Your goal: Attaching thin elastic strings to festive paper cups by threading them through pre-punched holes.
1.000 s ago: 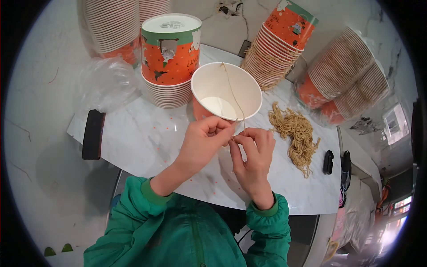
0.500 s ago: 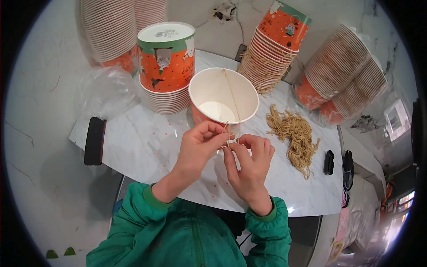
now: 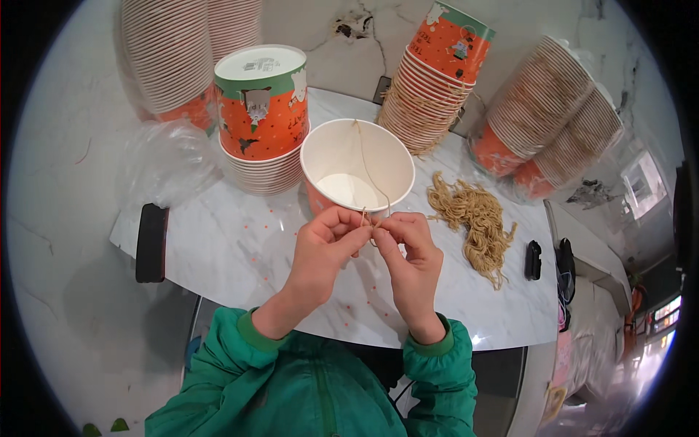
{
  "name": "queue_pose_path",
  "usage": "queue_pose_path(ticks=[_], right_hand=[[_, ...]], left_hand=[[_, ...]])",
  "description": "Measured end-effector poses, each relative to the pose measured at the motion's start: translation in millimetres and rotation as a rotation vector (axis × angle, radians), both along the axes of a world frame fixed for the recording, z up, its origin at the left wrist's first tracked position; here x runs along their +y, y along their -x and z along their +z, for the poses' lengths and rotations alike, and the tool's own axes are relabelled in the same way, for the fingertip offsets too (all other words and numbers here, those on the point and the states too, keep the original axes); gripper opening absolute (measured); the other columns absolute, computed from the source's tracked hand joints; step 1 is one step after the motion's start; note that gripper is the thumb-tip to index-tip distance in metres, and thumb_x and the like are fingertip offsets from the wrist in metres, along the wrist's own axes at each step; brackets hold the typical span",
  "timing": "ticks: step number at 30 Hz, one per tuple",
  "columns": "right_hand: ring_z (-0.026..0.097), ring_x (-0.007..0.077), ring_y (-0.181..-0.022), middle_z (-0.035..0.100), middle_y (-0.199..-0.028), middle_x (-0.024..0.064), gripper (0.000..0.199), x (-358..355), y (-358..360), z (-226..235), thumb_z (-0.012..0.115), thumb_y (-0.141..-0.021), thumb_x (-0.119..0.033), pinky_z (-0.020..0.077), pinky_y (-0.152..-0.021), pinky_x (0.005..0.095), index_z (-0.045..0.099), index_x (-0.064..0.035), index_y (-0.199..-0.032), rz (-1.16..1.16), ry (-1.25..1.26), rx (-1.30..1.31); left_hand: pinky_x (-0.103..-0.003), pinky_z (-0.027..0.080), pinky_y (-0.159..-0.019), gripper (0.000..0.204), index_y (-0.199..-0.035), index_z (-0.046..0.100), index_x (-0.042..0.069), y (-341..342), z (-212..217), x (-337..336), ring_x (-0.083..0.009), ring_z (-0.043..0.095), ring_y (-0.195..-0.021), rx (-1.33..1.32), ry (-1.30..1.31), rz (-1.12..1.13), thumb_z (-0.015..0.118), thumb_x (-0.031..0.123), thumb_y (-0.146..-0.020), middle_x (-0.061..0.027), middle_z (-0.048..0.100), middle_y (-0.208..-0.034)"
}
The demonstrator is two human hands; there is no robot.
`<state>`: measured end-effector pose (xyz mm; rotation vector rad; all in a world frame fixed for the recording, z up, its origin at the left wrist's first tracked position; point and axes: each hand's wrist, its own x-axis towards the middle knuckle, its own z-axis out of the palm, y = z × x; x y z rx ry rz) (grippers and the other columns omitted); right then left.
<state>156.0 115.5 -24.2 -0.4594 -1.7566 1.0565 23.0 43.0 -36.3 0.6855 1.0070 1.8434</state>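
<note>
A white-lined paper bucket (image 3: 346, 167) with an orange outside stands in front of me, its mouth tilted toward me. A thin tan string (image 3: 366, 162) runs from its far rim across the opening to the near rim. There my left hand (image 3: 320, 251) pinches the string, a short end sticking up past the fingertips. My right hand (image 3: 412, 255) pinches the same string close beside the left, fingertips almost touching. A small loop hangs under the fingers. Whether a knot sits between them is hidden.
A heap of tan strings (image 3: 477, 226) lies right of the bucket. Behind stand stacked orange buckets (image 3: 263, 116) at left and a string-draped stack (image 3: 426, 102) at right. Bagged stacks (image 3: 535, 109) lean at far right. A black phone-like object (image 3: 151, 244) lies at the left edge, a small black object (image 3: 534, 260) at right.
My hands have drawn closer together at the near rim. The string across the bucket has gone from nearly straight to slack and curved. The whole view has shifted slightly.
</note>
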Motion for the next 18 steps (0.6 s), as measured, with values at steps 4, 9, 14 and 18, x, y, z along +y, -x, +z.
queue_pose_path(ticks=[4, 9, 14, 18], right_hand=[[0.058, 0.0108, -0.09, 0.061, -0.108, 0.0065, 0.015, 0, 3, 1, 0.071, -0.095, 0.001, 0.0476, -0.082, 0.0245, 0.073, 0.0002, -0.111, 0.038, 0.121, -0.019], [0.056, 0.0118, -0.088, 0.06, -0.106, 0.0061, 0.007, -4, 12, 1, 0.071, -0.095, 0.001, 0.0465, -0.079, 0.025, 0.07, 0.001, -0.102, -0.014, -0.014, -0.064], [0.057, 0.0234, -0.103, 0.055, -0.114, 0.0139, 0.014, -13, 20, -3, 0.069, -0.092, 0.002, 0.049, -0.078, 0.0292, 0.065, -0.002, -0.105, -0.112, -0.121, -0.123], [0.056, 0.0257, -0.105, 0.054, -0.116, 0.0158, 0.018, -15, 23, -3, 0.07, -0.091, 0.003, 0.0495, -0.078, 0.0313, 0.063, -0.0022, -0.107, -0.204, -0.215, -0.164]], left_hand=[[-0.02, 0.045, -0.07, 0.008, -0.104, 0.067, 0.003, 2, 0, -2, -0.0024, 0.058, -0.079, 0.122, 0.006, 0.043, 0.07, 0.005, -0.098, 0.0027, 0.07, -0.092], [-0.019, 0.044, -0.069, 0.006, -0.102, 0.066, 0.003, 7, 0, -6, -0.0014, 0.055, -0.079, 0.144, -0.013, 0.022, 0.069, 0.006, -0.099, 0.0053, 0.065, -0.09], [-0.019, 0.042, -0.067, 0.003, -0.098, 0.066, 0.002, 16, 2, -10, -0.0013, 0.053, -0.08, 0.188, 0.028, 0.03, 0.068, 0.004, -0.098, 0.006, 0.062, -0.091], [-0.021, 0.043, -0.066, 0.006, -0.099, 0.067, 0.003, 10, 0, -12, -0.0042, 0.055, -0.08, 0.464, -0.073, 0.199, 0.07, 0.001, -0.094, 0.0023, 0.063, -0.093]])
